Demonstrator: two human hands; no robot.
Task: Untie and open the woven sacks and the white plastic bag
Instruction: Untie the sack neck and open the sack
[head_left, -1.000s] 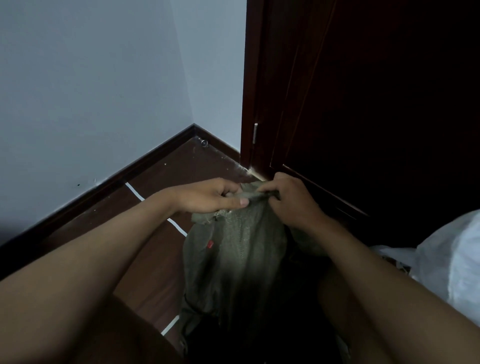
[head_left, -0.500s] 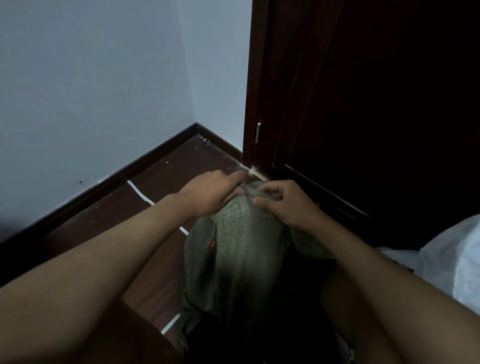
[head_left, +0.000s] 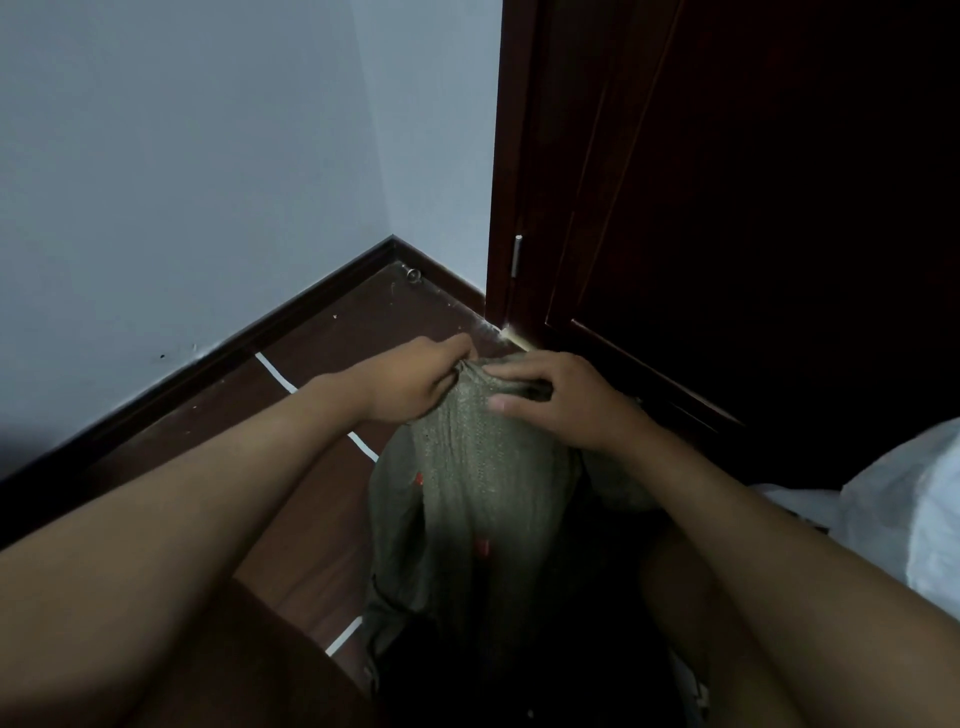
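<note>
A grey-green woven sack (head_left: 467, 493) with small red marks lies on the dark wooden floor between my arms, its gathered top pointing toward the door. My left hand (head_left: 415, 379) grips the bunched top of the sack from the left side. My right hand (head_left: 561, 400) holds the same bunched top from the right, thumb across the weave and fingers curled over the far edge. The tie itself is hidden under my fingers. A white plastic bag (head_left: 904, 499) shows at the right edge of the view.
A dark wooden door (head_left: 727, 208) stands just beyond the sack, with its frame and a metal hinge (head_left: 517, 254). Pale walls meet in a corner at a dark skirting board (head_left: 311, 306). A small metal doorstop (head_left: 413, 274) sits in that corner. White strips (head_left: 275, 371) lie on the floor.
Both hands have moved to the far tip of the sack's top. My left hand has turned from lying across the top to gripping it from the left; the sack's top is pulled flatter.
</note>
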